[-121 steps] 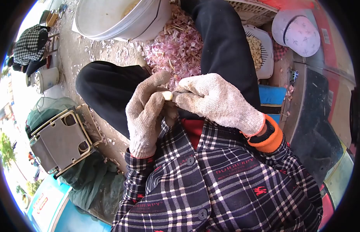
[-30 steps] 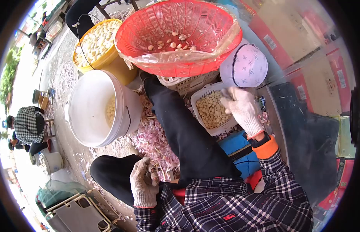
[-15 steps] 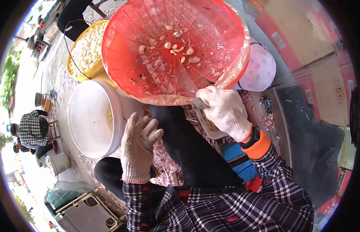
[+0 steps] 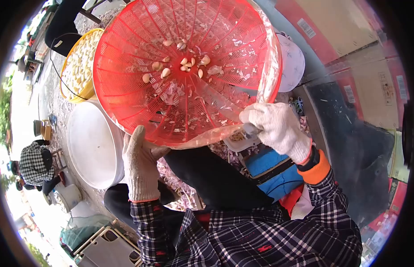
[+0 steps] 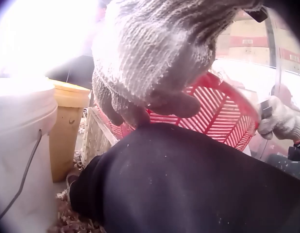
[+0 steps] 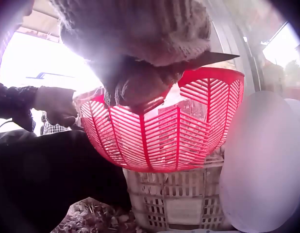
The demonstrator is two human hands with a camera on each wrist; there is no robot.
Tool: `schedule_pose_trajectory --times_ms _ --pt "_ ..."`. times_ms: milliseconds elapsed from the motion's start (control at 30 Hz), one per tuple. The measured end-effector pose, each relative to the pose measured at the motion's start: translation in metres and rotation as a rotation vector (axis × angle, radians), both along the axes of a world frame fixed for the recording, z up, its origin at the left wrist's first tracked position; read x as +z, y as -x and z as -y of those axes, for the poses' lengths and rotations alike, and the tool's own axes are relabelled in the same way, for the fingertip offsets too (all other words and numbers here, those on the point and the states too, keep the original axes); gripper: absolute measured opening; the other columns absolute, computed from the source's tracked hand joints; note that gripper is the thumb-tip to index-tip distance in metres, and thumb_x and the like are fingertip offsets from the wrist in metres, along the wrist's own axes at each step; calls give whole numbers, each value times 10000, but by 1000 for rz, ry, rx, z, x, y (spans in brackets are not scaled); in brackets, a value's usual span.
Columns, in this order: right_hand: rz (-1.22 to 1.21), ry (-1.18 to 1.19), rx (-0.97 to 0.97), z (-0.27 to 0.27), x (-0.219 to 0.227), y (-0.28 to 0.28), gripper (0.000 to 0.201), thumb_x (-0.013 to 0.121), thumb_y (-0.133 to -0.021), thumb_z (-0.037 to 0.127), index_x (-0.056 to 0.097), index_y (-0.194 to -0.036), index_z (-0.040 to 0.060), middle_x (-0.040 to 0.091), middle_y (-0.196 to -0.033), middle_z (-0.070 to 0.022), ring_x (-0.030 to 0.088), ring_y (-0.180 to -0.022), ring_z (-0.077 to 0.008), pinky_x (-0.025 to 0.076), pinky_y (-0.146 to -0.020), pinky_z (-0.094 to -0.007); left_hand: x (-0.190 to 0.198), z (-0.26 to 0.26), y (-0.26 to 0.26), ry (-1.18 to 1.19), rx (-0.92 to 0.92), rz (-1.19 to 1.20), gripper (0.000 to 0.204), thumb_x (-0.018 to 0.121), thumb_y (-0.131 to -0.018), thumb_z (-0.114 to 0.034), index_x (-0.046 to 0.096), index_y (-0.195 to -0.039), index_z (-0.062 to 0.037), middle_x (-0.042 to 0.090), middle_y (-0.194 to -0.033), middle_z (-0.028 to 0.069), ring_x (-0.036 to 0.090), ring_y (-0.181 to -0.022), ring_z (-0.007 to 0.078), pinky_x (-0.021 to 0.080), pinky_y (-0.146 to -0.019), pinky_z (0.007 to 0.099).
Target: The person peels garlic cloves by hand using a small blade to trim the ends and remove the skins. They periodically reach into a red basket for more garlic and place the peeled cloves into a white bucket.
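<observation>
A large red basket [image 4: 140, 98], lined at the rim with clear plastic, tilts toward the body and holds garlic cloves [image 4: 165, 72] and loose skins. The gloved right hand [image 4: 278, 129] grips its near right rim and also holds a small knife, whose blade [image 6: 215, 59] shows in the right wrist view. At the near left rim, the gloved left hand [image 4: 141, 164] has its thumb up along the edge and its fingers under the basket. The left wrist view shows those fingers [image 5: 174, 104] bent against the red mesh.
At left stand a white bucket [image 4: 93, 144] and a yellow bucket of peeled cloves [image 4: 78, 66]. A light crate [image 6: 184, 206] is below the basket. A white tray [image 4: 239, 143] lies partly hidden near the right hand. Pink skins [image 4: 178, 187] cover the ground between the legs.
The right hand went from the clove tray to the basket rim, and the left hand rose to the rim. The basket has come nearer and tilted toward the body.
</observation>
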State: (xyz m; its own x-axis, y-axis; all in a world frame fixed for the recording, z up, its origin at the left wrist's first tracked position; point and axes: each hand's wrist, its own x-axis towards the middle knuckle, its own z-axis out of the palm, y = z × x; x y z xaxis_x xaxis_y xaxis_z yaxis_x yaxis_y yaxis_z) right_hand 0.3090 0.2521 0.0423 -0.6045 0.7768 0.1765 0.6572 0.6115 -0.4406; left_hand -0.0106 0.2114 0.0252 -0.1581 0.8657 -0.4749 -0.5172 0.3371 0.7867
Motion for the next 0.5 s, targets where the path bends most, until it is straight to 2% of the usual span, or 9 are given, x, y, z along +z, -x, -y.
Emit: schedule_pose_trajectory --times_ms 33,67,133,167,200,267,333,400,500 --pt "-111 170 -53 -4 0 -6 302 720 -757 140 671 -1055 118 666 -905 -93 677 -786 -285 529 -667 -368 5 0 -12 -26 74 -18 420 601 -946 -207 475 -1303 -25 639 -1148 122 702 -900 216 626 -650 316" --pt "-255 347 -66 -6 0 -9 296 730 -812 121 657 -1094 69 689 -893 -66 678 -717 -230 531 -625 -319 5 2 -17 -27 73 -18 420 601 -946 -207 475 -1303 -25 639 -1148 122 702 -900 216 626 -650 316" --pt "-548 1025 -436 -4 32 -6 321 764 -836 96 636 -1119 15 692 -931 -24 619 -711 -60 482 -547 -204 6 9 -20 -85 91 -118 367 608 -936 -166 520 -1265 -28 647 -1118 108 692 -879 196 617 -690 313" --pt "-525 992 -502 -9 59 -2 297 721 -901 194 631 -1100 -8 663 -874 1 595 -689 -52 499 -568 -200 1 10 -19 -64 68 -110 359 627 -921 -143 542 -1250 -27 656 -1080 88 680 -887 180 601 -732 319" --pt "-526 879 -602 -16 73 3 317 754 -864 204 635 -1066 -9 677 -847 -46 623 -632 -131 519 -556 -253 2 12 -23 -67 65 -105 359 627 -921 -143 542 -1250 -27 656 -1080 88 680 -887 180 601 -732 319" --pt "-237 110 -430 -48 61 3 322 733 -853 250 635 -1001 -18 675 -820 -107 640 -622 -249 537 -565 -339 3 13 -33 -83 91 -133 354 649 -912 -141 552 -1233 -27 660 -1051 73 675 -875 166 589 -750 329" --pt "115 110 -467 -80 88 37 286 663 -863 260 641 -972 -4 661 -827 -160 651 -685 -335 538 -609 -415 4 14 -34 -103 93 -125 297 606 -939 -132 578 -1214 -25 671 -1085 86 682 -903 172 596 -759 315" --pt "217 -67 -192 -133 57 53 218 602 -866 236 583 -934 30 612 -698 -116 658 -613 -216 524 -534 -371 6 14 -35 -130 89 -104 304 618 -936 -135 578 -1215 -22 669 -1074 82 676 -909 165 594 -765 318" --pt "522 160 -360 -182 5 94 230 633 -830 205 648 -981 32 682 -845 -174 694 -769 -332 549 -685 -468 5 16 -34 -121 116 -64 334 632 -931 -145 566 -1231 -12 661 -1081 88 670 -923 168 593 -771 319"
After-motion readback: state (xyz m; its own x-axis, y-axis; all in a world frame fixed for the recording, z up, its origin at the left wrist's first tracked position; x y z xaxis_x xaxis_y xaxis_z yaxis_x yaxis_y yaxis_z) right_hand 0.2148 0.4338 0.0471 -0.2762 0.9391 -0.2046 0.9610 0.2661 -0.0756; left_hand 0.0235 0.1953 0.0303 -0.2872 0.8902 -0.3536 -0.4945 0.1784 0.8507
